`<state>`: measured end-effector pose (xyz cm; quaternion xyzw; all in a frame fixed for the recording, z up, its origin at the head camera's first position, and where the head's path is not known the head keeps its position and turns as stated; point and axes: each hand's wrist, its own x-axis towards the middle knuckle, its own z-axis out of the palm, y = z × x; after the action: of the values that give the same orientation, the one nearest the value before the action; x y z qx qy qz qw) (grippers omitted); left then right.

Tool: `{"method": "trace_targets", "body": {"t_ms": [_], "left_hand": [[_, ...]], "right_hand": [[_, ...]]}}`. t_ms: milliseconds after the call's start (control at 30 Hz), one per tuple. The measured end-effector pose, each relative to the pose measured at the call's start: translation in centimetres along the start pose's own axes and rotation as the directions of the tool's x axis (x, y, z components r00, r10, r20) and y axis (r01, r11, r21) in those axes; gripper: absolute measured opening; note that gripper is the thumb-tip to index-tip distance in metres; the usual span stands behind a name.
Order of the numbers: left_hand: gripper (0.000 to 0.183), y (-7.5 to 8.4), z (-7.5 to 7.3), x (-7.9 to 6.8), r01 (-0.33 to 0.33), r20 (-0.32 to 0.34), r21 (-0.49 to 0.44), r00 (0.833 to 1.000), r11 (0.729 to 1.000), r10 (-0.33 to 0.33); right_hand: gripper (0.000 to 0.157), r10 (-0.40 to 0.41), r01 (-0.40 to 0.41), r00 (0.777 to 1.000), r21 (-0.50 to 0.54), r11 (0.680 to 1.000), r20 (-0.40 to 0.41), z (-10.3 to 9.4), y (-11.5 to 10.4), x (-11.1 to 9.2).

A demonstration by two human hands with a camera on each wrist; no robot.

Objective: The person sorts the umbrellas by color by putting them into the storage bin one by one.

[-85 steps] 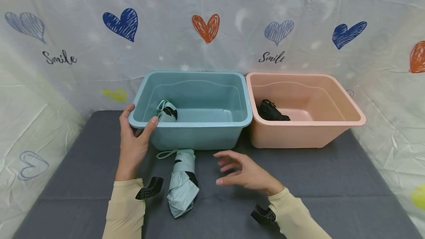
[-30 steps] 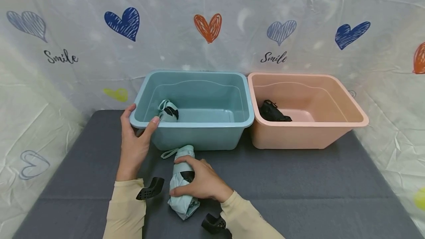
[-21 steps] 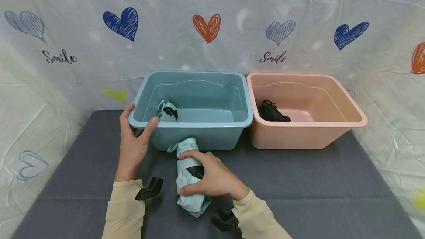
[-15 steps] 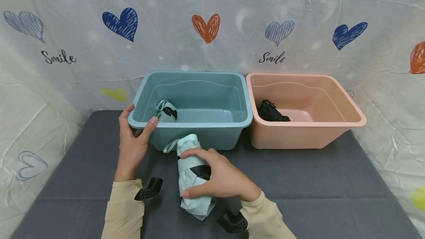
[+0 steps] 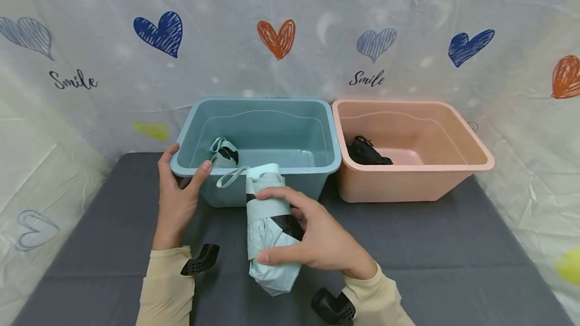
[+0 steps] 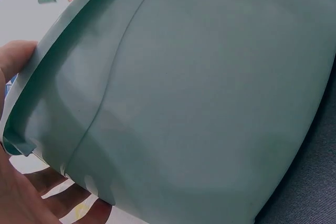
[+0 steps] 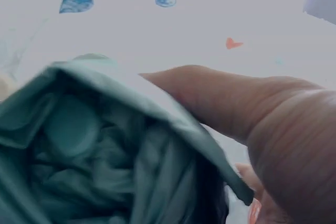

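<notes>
The left hand grips the near left corner of the rectangular teal plastic tub — thumb hooked over the rim, the other fingers curled against the outside wall. The left wrist view shows the same hold from below, with the tub's wall filling the picture and the fingers wrapped under its lip. Inside the tub, toward its left front, lies a small folded mint-green umbrella with a black strap.

Just in front of the tub, the right hand holds a second folded mint-green fabric umbrella with a black band — fingers curled round its middle, thumb across the lower part. It is raised off the dark grey felt-covered desk and tilted, its looped wrist strap near the tub's front rim. The right wrist view looks into the umbrella's crumpled open end.

To the right, touching the teal tub, stands a rectangular pink plastic tub with a black folded umbrella in its left part.
</notes>
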<state>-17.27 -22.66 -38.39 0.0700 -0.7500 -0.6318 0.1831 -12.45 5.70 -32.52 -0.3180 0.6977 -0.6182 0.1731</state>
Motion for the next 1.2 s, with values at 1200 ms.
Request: {"method": "trace_targets", "body": {"t_ms": [1200], "left_hand": [[0.081,0.0,-0.1,0.1,-0.009,0.001,0.005,1.0,1.0,0.009]], "right_hand": [[0.072,0.474,-0.462,0.875,-0.122,0.878,0.099,-6.5,1.1,23.4]]}}
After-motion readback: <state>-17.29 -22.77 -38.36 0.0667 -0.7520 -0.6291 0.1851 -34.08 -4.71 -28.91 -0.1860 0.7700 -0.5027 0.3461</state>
